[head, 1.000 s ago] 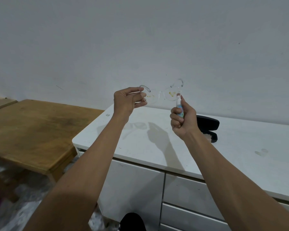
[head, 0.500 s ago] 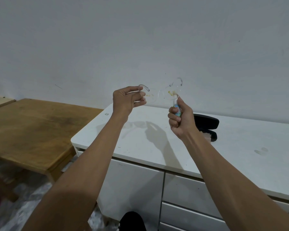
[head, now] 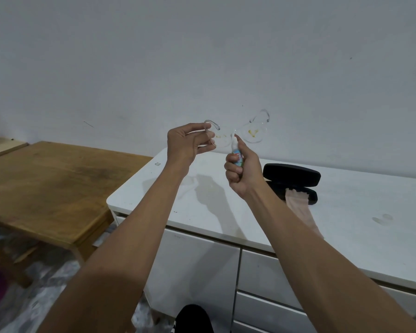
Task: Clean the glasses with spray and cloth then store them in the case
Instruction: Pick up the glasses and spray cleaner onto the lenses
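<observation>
Clear-framed glasses [head: 251,133] with yellowish smears on the lenses are held up in the air in front of the wall. My left hand [head: 187,144] pinches their left temple arm. My right hand [head: 241,170] is closed around a small spray bottle [head: 237,152], its white nozzle right below the bridge between the lenses. An open black glasses case [head: 296,179] lies on the white cabinet top [head: 346,224] behind my right wrist. A pale pink cloth [head: 298,205] hangs out of the case, partly hidden by my right forearm.
A low wooden table [head: 46,188] stands to the left of the cabinet, lower than its top. The cabinet front has drawers [head: 269,308]. A small clear bit [head: 157,163] lies near the cabinet's far left corner. A grey smudge [head: 382,218] marks the top at right.
My right hand moved the spray bottle left, from under the right lens to below the bridge. The glasses stayed in my left hand at about the same height.
</observation>
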`<state>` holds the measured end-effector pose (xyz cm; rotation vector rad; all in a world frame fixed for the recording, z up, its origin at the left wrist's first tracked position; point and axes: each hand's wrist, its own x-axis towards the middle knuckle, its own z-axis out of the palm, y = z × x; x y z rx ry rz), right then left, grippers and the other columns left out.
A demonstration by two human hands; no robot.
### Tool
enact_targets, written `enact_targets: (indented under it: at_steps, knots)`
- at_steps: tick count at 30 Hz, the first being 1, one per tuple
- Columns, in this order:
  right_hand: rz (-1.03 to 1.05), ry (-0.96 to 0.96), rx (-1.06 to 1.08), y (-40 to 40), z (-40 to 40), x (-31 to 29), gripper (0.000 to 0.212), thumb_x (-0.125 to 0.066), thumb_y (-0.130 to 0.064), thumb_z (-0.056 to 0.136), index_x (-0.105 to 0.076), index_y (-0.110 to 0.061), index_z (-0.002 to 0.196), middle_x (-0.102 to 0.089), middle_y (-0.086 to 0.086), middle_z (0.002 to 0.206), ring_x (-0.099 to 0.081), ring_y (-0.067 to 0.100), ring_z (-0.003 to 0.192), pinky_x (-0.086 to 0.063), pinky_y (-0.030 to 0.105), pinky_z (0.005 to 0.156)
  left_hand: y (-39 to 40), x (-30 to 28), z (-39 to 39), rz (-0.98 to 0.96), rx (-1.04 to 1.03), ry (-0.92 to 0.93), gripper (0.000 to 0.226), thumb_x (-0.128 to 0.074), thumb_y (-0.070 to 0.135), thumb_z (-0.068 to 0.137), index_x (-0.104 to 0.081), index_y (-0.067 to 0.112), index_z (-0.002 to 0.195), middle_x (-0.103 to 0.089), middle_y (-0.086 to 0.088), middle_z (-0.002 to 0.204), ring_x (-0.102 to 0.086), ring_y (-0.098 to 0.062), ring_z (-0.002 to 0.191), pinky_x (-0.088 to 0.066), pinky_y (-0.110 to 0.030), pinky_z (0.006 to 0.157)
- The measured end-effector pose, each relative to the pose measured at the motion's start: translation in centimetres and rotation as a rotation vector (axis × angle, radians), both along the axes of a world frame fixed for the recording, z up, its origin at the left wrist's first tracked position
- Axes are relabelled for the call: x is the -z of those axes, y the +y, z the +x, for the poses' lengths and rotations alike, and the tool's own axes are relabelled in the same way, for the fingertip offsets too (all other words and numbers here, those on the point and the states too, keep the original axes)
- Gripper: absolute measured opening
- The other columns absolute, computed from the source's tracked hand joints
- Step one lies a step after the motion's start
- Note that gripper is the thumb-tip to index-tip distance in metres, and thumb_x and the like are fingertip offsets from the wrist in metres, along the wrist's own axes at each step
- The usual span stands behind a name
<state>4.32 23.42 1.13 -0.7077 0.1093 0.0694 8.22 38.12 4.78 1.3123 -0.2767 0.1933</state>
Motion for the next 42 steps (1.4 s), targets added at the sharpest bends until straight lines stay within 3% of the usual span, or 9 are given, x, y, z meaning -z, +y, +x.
enact_targets:
  at_steps: [14, 18, 21, 23, 26, 29, 32, 36, 42]
  knots:
    - [-0.124, 0.002, 0.129, -0.4, -0.2, 0.8, 0.008, -0.052, -0.036, 0.100, -0.058, -0.032, 0.103, -0.043, -0.004, 0.061, -0.024, 0.007, 0.036, -0.015, 0.018, 0.035, 0.3, 0.3, -0.2, -0.023, -0.014, 0.023, 0.015, -0.076, -0.010, 0.080, -0.075, -0.005, 0.094, -0.076, -0.003, 0.075, -0.068, -0.032, 0.065, -0.064, -0.035, 0.069]
    - [-0.219, 0.032, 0.268, -2.0, -0.5, 1.1, 0.021, -0.054, -0.038, 0.100, -0.059, -0.022, 0.113, -0.058, 0.006, 0.075, -0.043, 0.016, 0.046, -0.029, 0.019, 0.039, 0.3, 0.6, -0.1, -0.033, -0.030, 0.029, 0.017, -0.077, -0.010, 0.079, -0.075, -0.007, 0.096, -0.072, -0.010, 0.073, -0.067, -0.033, 0.064, -0.063, -0.035, 0.069]
    - [-0.314, -0.019, 0.325, -3.7, -0.9, 1.2, 0.032, -0.049, -0.024, 0.103, -0.053, -0.022, 0.134, -0.066, 0.008, 0.095, -0.053, 0.020, 0.065, -0.044, 0.027, 0.047, 0.2, 0.9, -0.2, -0.032, -0.037, 0.032, 0.018, -0.076, -0.011, 0.080, -0.074, -0.009, 0.097, -0.072, -0.011, 0.073, -0.068, -0.033, 0.065, -0.064, -0.036, 0.068]
    - [-0.427, -0.059, 0.368, -4.8, -1.3, 1.4, 0.025, -0.050, -0.020, 0.104, -0.056, -0.018, 0.129, -0.068, 0.006, 0.106, -0.058, 0.020, 0.079, -0.056, 0.034, 0.059, 0.1, 1.1, -0.4, -0.034, -0.035, 0.029, 0.015, -0.074, -0.012, 0.081, -0.074, -0.009, 0.096, -0.073, -0.011, 0.074, -0.067, -0.034, 0.067, -0.064, -0.038, 0.070]
    - [-0.502, -0.056, 0.492, -6.8, -1.8, 1.6, 0.023, -0.060, -0.019, 0.101, -0.061, -0.014, 0.123, -0.063, 0.008, 0.100, -0.058, 0.022, 0.084, -0.060, 0.042, 0.080, 0.0, 1.6, -0.7, -0.033, -0.035, 0.023, 0.015, -0.070, -0.013, 0.082, -0.075, -0.002, 0.092, -0.071, -0.016, 0.076, -0.065, -0.034, 0.070, -0.064, -0.039, 0.071]
    - [-0.567, -0.032, 0.668, -9.4, -2.9, 1.6, 0.023, -0.068, -0.015, 0.095, -0.066, -0.016, 0.118, -0.060, 0.009, 0.085, -0.053, 0.025, 0.077, -0.055, 0.033, 0.071, -0.3, 2.2, -0.8, -0.024, -0.043, 0.023, 0.017, -0.069, -0.012, 0.084, -0.076, 0.001, 0.092, -0.072, -0.018, 0.080, -0.068, -0.035, 0.074, -0.064, -0.038, 0.070]
    - [-0.743, -0.004, 0.853, -12.3, -4.7, 2.1, 0.026, -0.071, -0.019, 0.092, -0.068, -0.022, 0.118, -0.071, 0.003, 0.096, -0.066, 0.021, 0.079, -0.058, 0.025, 0.064, -0.9, 2.6, -0.7, -0.009, -0.032, 0.021, 0.024, -0.060, -0.017, 0.085, -0.075, -0.001, 0.096, -0.073, -0.013, 0.075, -0.072, -0.030, 0.069, -0.063, -0.036, 0.068]
    - [-0.882, 0.091, 1.101, -16.3, -7.4, 3.1, 0.027, -0.075, -0.020, 0.089, -0.069, -0.024, 0.115, -0.072, -0.002, 0.098, -0.070, 0.016, 0.081, -0.061, 0.043, 0.086, -2.5, 3.0, -1.0, 0.001, 0.000, 0.023, 0.024, -0.058, -0.019, 0.087, -0.073, -0.001, 0.095, -0.075, -0.008, 0.069, -0.074, -0.023, 0.067, -0.064, -0.034, 0.068]
    - [-0.942, 0.267, 1.300, -21.9, -13.0, 4.4, 0.030, -0.075, -0.015, 0.090, -0.068, -0.012, 0.119, -0.070, -0.001, 0.095, -0.069, 0.019, 0.087, -0.060, 0.041, 0.090, -5.3, 3.4, -2.3, 0.004, 0.075, 0.017, 0.024, -0.058, -0.018, 0.087, -0.072, -0.001, 0.095, -0.075, -0.005, 0.067, -0.075, -0.021, 0.068, -0.065, -0.037, 0.073]
